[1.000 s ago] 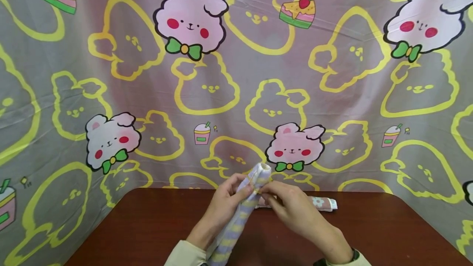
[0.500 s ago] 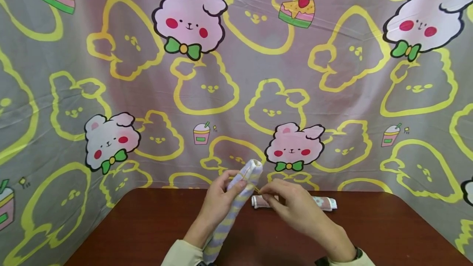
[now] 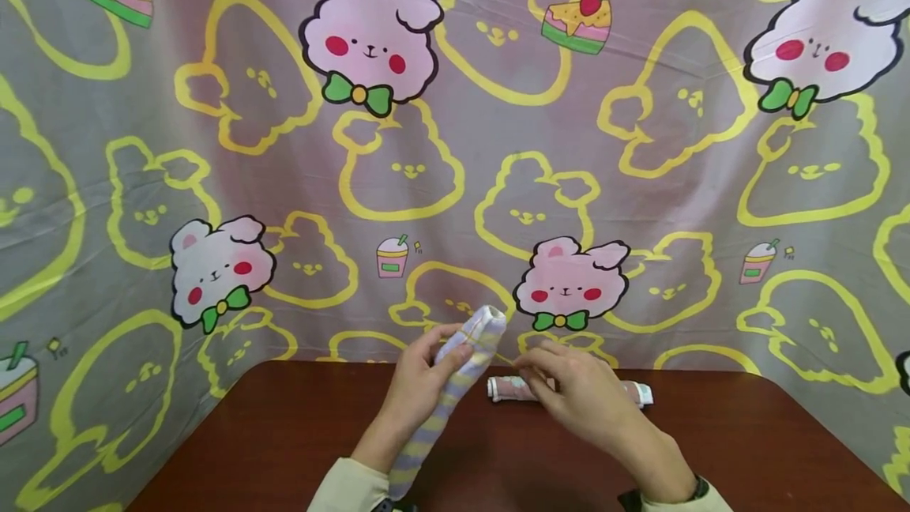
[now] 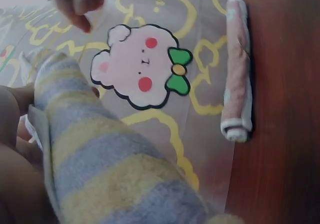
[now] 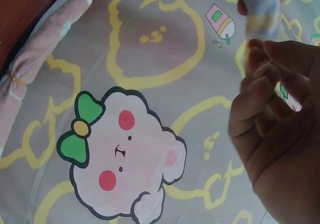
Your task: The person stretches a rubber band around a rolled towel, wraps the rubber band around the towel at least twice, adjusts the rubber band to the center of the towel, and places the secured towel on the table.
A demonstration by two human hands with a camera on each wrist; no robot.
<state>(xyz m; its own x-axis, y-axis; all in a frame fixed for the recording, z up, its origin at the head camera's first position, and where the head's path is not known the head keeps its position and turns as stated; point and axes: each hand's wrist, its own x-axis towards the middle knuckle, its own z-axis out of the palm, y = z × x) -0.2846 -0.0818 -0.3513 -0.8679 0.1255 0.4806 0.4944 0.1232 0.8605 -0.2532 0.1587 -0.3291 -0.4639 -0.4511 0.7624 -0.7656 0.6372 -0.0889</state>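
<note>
My left hand (image 3: 419,378) grips a rolled towel (image 3: 444,409) with lilac and yellow stripes near its upper end, and the roll stands tilted up above the table. A thin yellowish rubber band (image 3: 465,333) crosses the towel close to that end. From the towel a strand of the band stretches right to my right hand (image 3: 576,389), whose thumb and fingertips pinch it. In the right wrist view the thumb and index fingertip meet just below the striped towel (image 5: 262,9). The left wrist view shows a loose flap along the side of the striped roll (image 4: 115,154).
Behind my right hand a pink rolled towel (image 3: 505,389) with white edges lies on the dark red-brown table (image 3: 249,449). A narrow band (image 5: 15,78) cinches its middle. A grey curtain (image 3: 469,125) printed with bunnies stands upright behind the table.
My left hand and the striped towel have shifted slightly left. My right hand has moved a little right, away from the towel, drawing the band out and uncovering the pink roll's left end.
</note>
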